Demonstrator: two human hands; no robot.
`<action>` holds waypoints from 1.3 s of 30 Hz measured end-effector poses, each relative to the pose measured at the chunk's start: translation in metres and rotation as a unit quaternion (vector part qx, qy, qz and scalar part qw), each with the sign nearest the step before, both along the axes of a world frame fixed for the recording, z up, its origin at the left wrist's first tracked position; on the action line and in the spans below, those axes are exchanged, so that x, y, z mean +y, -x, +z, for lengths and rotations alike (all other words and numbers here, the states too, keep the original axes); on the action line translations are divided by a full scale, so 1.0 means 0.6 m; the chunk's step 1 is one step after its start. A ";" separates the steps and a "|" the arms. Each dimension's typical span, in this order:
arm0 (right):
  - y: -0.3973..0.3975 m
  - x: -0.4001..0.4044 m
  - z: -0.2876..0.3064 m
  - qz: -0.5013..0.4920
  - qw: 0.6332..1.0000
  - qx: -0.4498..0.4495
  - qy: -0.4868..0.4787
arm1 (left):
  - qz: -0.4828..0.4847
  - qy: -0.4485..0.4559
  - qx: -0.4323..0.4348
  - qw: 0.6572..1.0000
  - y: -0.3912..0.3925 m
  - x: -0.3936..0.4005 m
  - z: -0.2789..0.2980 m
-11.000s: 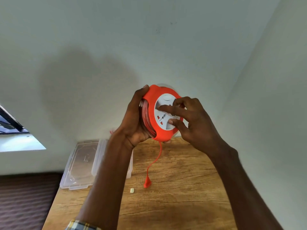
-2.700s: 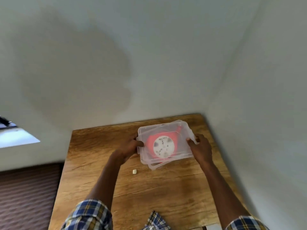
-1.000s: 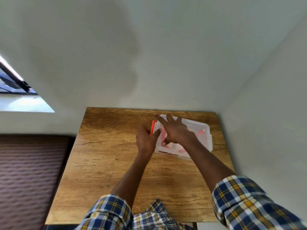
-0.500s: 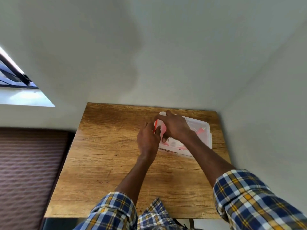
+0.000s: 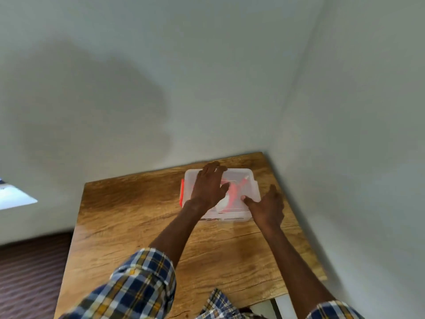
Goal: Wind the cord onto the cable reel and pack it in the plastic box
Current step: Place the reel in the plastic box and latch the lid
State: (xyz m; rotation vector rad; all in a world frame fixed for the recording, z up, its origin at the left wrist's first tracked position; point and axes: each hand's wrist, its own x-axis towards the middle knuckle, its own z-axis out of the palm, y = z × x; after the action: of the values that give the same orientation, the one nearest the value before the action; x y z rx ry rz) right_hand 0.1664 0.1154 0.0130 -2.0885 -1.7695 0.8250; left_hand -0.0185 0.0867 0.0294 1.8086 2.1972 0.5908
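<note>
Both hands have swapped spots since half a second ago: back then the right hand was flat on the lid and the left hand was working the orange clip, and now the left one lies on top. It's spread flat, fingers open, pressing down on the lid of the plastic box, not gripping anything. The right hand sits at the box's near right corner, fingers loosely open and touching the lid edge; can't tell if it's really holding it. Cable reel is inside the box, just a blurry orange-pink shape through the clear lid. Orange clip is on the box's left end. Box sits at the far right corner of the wooden table, close to the walls.
</note>
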 end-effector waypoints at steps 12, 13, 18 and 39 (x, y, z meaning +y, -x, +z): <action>-0.023 0.036 -0.027 -0.031 0.982 0.181 0.048 | -0.265 0.201 0.135 0.933 -0.055 0.143 0.048; -0.018 0.030 -0.029 -0.006 0.995 0.104 -0.005 | -0.267 0.201 0.144 0.932 -0.057 0.144 0.049; -0.010 0.004 -0.032 -0.003 0.992 -0.002 -0.125 | -0.295 0.203 0.182 0.916 -0.067 0.156 0.058; 0.004 -0.021 -0.019 -0.061 0.987 0.050 -0.139 | -0.141 0.133 -0.053 0.980 -0.014 0.150 0.023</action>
State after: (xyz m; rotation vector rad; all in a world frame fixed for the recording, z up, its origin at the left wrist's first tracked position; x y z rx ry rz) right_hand 0.1638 0.1030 0.0017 -1.9156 -1.5847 0.5986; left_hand -0.0100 0.1765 0.0433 1.8499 1.8080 0.3093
